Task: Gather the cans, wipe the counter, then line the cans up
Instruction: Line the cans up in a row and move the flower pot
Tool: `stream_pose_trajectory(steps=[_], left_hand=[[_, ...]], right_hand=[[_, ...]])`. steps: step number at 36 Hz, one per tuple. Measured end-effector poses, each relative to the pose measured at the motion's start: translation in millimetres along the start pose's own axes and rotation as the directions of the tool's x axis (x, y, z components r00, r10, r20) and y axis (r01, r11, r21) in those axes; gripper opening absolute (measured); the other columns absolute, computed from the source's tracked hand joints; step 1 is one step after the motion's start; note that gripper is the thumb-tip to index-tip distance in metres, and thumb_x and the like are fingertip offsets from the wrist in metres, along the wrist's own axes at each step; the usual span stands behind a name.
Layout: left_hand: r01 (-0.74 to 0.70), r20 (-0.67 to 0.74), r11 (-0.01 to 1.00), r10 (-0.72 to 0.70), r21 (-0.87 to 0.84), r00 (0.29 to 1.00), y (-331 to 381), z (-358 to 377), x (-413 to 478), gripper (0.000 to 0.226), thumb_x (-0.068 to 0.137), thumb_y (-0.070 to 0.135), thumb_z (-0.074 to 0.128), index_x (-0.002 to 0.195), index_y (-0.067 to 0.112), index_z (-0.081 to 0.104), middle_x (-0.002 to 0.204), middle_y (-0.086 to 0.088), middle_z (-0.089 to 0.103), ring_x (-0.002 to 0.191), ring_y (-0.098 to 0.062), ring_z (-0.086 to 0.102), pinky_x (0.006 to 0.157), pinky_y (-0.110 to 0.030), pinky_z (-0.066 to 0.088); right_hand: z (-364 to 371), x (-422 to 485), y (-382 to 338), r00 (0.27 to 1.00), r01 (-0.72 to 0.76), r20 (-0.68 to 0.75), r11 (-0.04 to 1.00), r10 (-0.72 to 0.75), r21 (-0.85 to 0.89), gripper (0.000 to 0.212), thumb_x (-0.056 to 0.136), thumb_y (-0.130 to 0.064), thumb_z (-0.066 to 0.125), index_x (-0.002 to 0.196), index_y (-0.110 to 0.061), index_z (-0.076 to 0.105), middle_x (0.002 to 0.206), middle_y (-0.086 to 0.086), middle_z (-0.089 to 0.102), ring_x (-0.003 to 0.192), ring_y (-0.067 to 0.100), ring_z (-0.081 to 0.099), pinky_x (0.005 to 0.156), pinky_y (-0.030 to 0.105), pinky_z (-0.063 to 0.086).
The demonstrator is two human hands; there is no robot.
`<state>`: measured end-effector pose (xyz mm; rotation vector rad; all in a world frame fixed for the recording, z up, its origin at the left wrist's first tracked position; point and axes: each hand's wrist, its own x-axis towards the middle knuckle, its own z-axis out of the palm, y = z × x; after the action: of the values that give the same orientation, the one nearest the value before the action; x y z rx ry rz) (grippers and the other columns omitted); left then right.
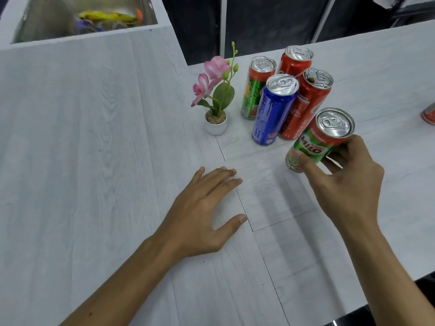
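On the white counter (94, 149) several cans stand bunched together: a blue can (270, 114) in front, a green and red can (253, 90) behind it, and two red cans (293, 64) (303, 107) to the right. My right hand (346, 177) grips a green Milo can (317, 140) at the near right of the bunch, tilted, its base at the counter. My left hand (202, 208) lies flat on the counter with fingers apart, holding nothing. At the right edge of the view, part of another red can (428, 115) shows.
A small white pot with a pink artificial orchid (216, 97) stands just left of the cans. A steel sink (77, 17) with coloured items in it is at the far left. The counter's near edge runs along the lower right.
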<state>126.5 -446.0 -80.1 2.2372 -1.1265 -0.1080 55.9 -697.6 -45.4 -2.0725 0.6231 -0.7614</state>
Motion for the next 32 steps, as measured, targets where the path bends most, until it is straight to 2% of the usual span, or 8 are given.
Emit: stream_pose_trajectory(steps=[17, 32], left_hand=[[0.069, -0.077, 0.998, -0.069, -0.004, 0.995, -44.5, -67.4, -80.2, 0.062, 0.093, 0.051, 0.065, 0.147, 0.022, 0.053, 0.155, 0.009, 0.047, 0.146, -0.004, 0.037, 0.125, -0.044, 0.024], [0.186, -0.122, 0.982, -0.181, 0.031, 0.976, -135.0, -165.3, -212.5, 0.063, 0.094, 0.053, 0.063, 0.149, 0.024, 0.051, 0.156, 0.012, 0.045, 0.147, -0.001, 0.035, 0.126, -0.039, 0.022]], right_hand=[[68.3, -70.9, -66.3, 0.989, 0.047, 0.143, 0.999, -0.048, 0.008, 0.053, 0.072, -0.042, 0.088, 0.113, -0.035, 0.055, 0.098, -0.035, 0.06, 0.094, -0.018, 0.062, 0.081, 0.001, 0.047], [204.6, -166.6, -168.1, 0.949, 0.098, 0.29, 0.99, -0.122, 0.098, 0.056, 0.072, -0.044, 0.084, 0.118, -0.024, 0.059, 0.102, -0.035, 0.057, 0.096, -0.021, 0.06, 0.082, 0.0, 0.045]])
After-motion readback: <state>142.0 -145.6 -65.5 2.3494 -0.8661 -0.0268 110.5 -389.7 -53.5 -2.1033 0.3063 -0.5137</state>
